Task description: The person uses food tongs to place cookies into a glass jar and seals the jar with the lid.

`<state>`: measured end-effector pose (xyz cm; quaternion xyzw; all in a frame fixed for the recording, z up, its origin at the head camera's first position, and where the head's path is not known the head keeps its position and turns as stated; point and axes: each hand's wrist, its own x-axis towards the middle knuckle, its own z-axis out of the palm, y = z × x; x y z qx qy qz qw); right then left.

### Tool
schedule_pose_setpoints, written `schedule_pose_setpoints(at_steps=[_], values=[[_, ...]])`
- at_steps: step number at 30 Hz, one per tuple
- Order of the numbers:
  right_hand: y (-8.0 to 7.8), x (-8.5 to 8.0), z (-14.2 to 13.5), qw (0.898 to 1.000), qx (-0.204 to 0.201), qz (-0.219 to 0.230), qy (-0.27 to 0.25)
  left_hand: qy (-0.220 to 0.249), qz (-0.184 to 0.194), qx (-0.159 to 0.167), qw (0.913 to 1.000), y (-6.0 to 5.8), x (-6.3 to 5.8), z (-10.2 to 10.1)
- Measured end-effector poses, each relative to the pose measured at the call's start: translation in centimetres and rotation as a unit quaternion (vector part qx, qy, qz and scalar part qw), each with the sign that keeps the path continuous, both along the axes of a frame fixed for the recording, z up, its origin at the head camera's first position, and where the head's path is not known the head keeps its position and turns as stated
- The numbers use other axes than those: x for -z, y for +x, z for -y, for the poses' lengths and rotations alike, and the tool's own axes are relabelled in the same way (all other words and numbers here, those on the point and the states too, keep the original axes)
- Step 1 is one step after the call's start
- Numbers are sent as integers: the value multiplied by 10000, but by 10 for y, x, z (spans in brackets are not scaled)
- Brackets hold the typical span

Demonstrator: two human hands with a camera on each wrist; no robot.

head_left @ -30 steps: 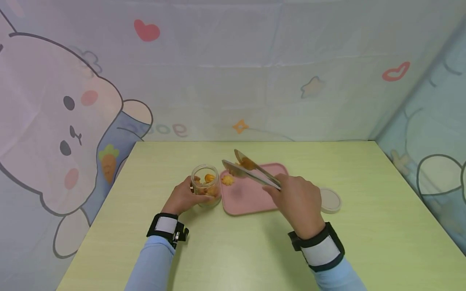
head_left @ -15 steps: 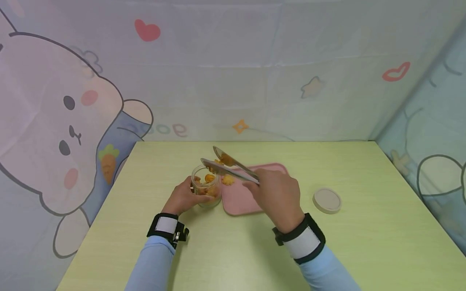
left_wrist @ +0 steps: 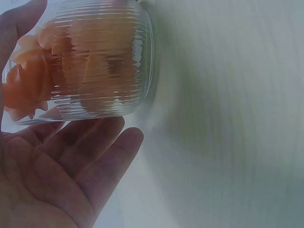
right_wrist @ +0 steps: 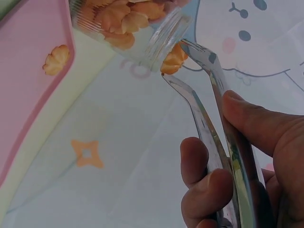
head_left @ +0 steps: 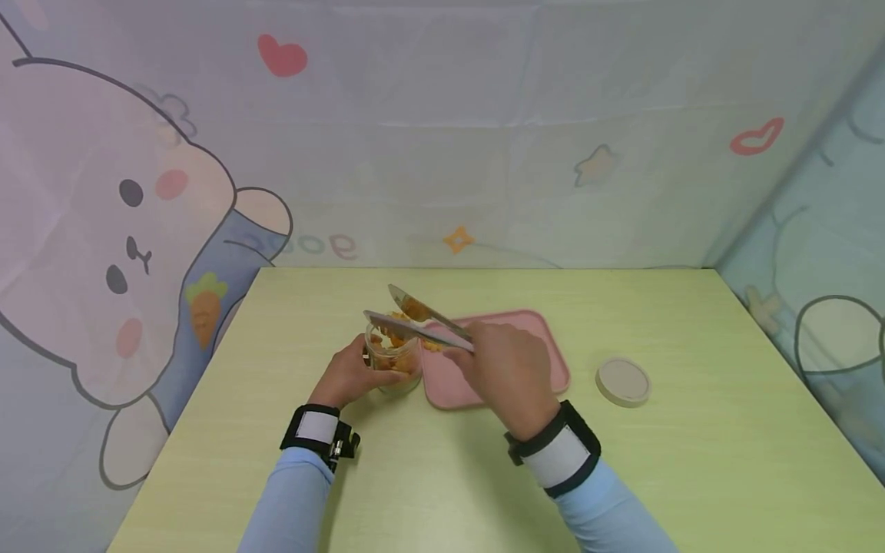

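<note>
My left hand [head_left: 356, 374] grips a ribbed clear glass jar [left_wrist: 102, 61] by its side, thumb and fingers around it. Several orange, scalloped snack pieces [left_wrist: 33, 76] fill much of it. My right hand [head_left: 505, 374] holds metal tongs [right_wrist: 213, 90]. Between the tong tips, at the jar's open mouth [right_wrist: 168, 40], is one orange snack piece [right_wrist: 174, 59]. A single snack piece [right_wrist: 56, 60] lies on the pink tray [head_left: 512, 361], near its left edge and mostly behind the tongs in the head view.
To the right of the tray, a round pale lid [head_left: 623, 382] lies on the light yellow-green table [head_left: 691, 461]. A printed cloth [head_left: 442, 138] hangs behind the table's back edge. The jar stands close beside the tray's left side.
My right hand has carried the tongs and their snack piece leftward from above the tray to the jar's mouth. The left hand and jar have stayed in place.
</note>
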<state>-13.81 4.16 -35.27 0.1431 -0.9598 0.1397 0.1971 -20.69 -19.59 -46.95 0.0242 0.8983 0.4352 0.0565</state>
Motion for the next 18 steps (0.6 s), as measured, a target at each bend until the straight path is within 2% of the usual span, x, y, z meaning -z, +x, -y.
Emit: schedule_pose_setpoints(at_steps=[18], values=[[-8, -2, -23, 9989, 343, -308, -33, -89, -23, -18, 10000, 2, -2, 0]])
